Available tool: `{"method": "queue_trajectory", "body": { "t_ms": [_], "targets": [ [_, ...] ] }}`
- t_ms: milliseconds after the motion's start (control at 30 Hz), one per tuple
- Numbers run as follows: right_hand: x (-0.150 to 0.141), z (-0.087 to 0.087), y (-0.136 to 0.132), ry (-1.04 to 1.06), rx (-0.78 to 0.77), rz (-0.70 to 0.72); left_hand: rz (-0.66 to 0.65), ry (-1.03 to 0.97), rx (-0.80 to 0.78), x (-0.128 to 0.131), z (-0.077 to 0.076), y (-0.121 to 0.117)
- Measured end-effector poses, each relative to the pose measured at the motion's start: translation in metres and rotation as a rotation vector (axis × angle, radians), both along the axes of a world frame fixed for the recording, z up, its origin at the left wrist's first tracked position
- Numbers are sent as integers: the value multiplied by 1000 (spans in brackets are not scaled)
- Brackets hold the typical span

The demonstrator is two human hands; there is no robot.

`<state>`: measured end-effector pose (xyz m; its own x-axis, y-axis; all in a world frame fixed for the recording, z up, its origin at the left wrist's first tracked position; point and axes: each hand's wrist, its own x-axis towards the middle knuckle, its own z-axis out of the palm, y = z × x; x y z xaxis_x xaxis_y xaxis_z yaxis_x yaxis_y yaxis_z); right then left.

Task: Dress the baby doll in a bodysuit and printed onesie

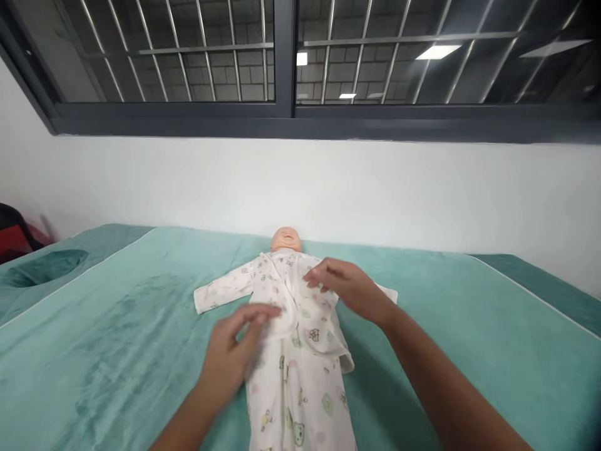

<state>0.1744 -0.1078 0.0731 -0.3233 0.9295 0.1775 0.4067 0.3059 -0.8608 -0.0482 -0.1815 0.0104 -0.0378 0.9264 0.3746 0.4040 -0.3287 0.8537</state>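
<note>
A baby doll [286,238] lies on its back, head toward the wall, dressed in a white printed baby top [312,313] and matching trousers [305,401]. One sleeve [225,289] stretches out to the left; the other is mostly behind my right hand. My left hand [237,344], slightly blurred, is at the left side of the top's overlapping front, its fingers extended and the thumb apart. Over the chest on the right, my right hand [345,285] has loosely bent, parted fingers. Neither hand visibly grips cloth; whether the fingertips touch it is unclear.
A green padded bed [141,326] carries the doll, with a face hole [47,266] at its left end. Behind it rises a white wall [375,188] below a barred window [282,119]. A red and black object [14,238] stands at far left.
</note>
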Motion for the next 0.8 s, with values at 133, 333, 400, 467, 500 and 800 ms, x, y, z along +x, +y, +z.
{"method": "queue_trajectory", "body": {
  "t_ms": [133,333,400,467,500,800],
  "targets": [
    [-27,-10,49,-334,8,-277,347,-196,-137,0,12,63],
    [-55,-15,87,-668,-15,-258,410,3,-329,11,13,148],
    [-48,-20,92,-625,37,-216,431,77,-325,11,13,155],
    [-41,-27,97,-511,77,-147,429,83,-288,13,15,156],
    [-38,-31,99,-424,86,-125,421,51,-257,15,17,154],
    [-64,-48,102,155,17,-297,136,-143,-205,39,31,143]
  ]
}}
